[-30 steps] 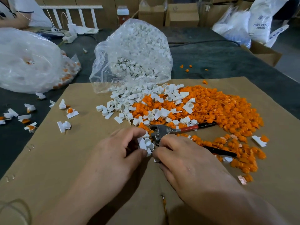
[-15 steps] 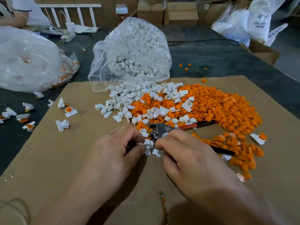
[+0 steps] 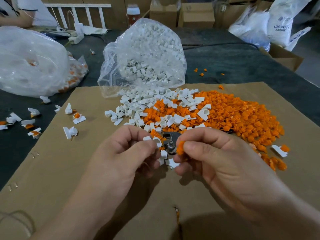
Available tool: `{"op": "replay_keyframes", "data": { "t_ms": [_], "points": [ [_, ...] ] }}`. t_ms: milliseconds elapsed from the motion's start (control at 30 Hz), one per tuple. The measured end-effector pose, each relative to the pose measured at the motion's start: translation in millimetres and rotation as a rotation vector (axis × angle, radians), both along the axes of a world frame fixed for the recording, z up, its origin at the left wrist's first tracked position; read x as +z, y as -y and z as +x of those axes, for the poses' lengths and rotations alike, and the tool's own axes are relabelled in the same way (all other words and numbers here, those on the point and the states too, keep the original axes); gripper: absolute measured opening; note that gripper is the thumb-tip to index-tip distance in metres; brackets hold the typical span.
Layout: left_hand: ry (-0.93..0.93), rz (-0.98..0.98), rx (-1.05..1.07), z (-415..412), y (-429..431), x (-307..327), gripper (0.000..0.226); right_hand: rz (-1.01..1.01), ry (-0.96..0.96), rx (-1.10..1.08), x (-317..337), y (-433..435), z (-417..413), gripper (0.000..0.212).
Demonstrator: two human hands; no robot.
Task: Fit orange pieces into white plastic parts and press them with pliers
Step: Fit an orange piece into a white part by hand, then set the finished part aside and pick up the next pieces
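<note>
A white plastic part (image 3: 154, 140) is pinched between the thumb and forefinger of the left hand (image 3: 124, 158). An orange piece (image 3: 181, 147) is pinched at the fingertips of the right hand (image 3: 216, 161). It is held just beside the white part and seemingly apart from it, though the gap is hard to judge. Between the two hands, the metal head of the pliers (image 3: 170, 142) is seen lying on the cardboard sheet (image 3: 69, 170), the handles being hidden. Beyond, a heap of orange pieces (image 3: 239, 118) is spread, overlapped on its left by loose white parts (image 3: 138, 104) spilled from a clear bag (image 3: 143, 54). Farther left, a few fitted parts (image 3: 78, 117) are scattered near a second bag (image 3: 31, 61).
</note>
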State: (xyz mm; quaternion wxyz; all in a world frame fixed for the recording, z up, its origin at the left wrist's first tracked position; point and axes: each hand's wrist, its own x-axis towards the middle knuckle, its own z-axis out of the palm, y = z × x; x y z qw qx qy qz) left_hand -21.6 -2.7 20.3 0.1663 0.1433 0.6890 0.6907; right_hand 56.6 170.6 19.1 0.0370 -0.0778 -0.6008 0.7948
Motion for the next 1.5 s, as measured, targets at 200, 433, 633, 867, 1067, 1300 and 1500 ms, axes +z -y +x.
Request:
{"op": "replay_keyframes", "data": {
  "t_ms": [200,433,633,867,1067,1300,1500],
  "points": [
    [-0.025,0.067,-0.065,9,-6,2,0.018,-0.445,-0.009,0.162,11,3,0,0.011],
    [-0.019,0.075,-0.063,10,-8,2,0.023,-0.577,0.052,0.149,16,4,0,0.014],
    [-0.022,0.087,-0.067,12,-9,1,0.003,-0.419,0.018,0.084,10,3,-1,0.016],
    [-0.006,0.065,-0.035,15,-10,5,0.027,0.483,-0.106,-0.19,2,11,8,0.018],
    [-0.072,0.001,-0.057,14,-9,0,0.014,1.217,-0.443,-0.295,3,17,11,0.006],
    [-0.076,0.03,-0.101,16,-11,-2,0.005,1.362,-0.478,-0.254,3,17,11,0.011],
    [-0.003,0.126,-0.13,15,-13,-2,0.012,1.409,-0.546,-0.279,8,20,13,0.009]
  ]
}}
